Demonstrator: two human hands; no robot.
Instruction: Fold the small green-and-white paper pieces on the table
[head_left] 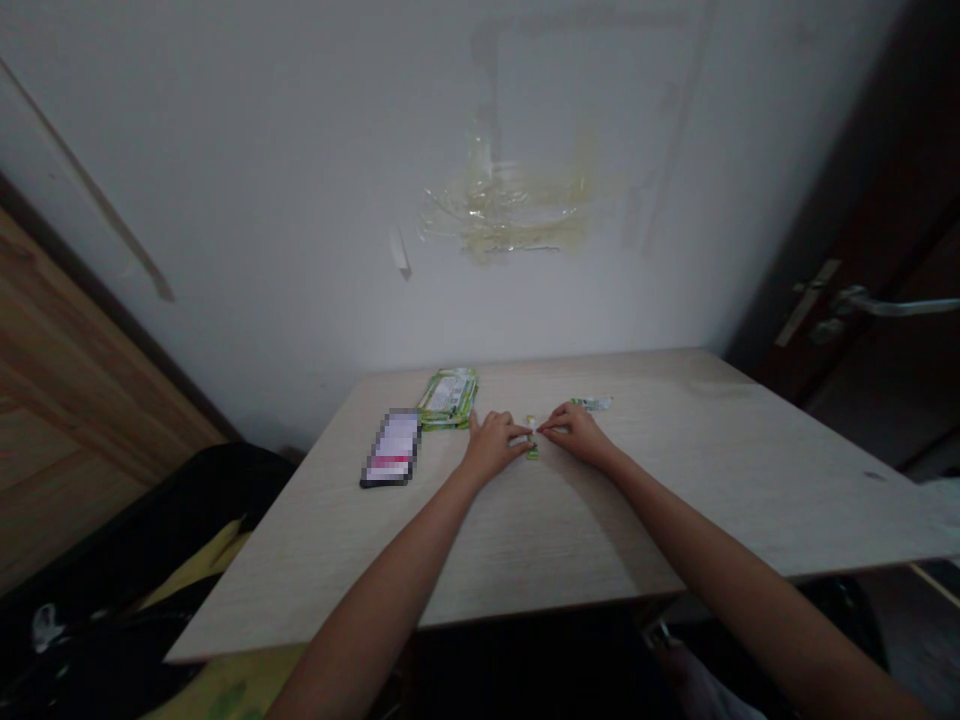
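A narrow green-and-white wrapper strip lies upright in view on the table, between my two hands. My left hand is closed with thumb and fingertips on the strip's left edge. From the other side, my right hand pinches at the strip's white middle; its exact hold is too small to make out. Another green-and-white wrapper piece lies just behind my right hand, which partly hides it. Left of my left hand is a stack of flat green packets with white printed panels.
A phone with a blurred screen lies left on the pale wooden table. The wall with old tape rises behind. A dark door with a metal handle stands at right, wooden panelling at left.
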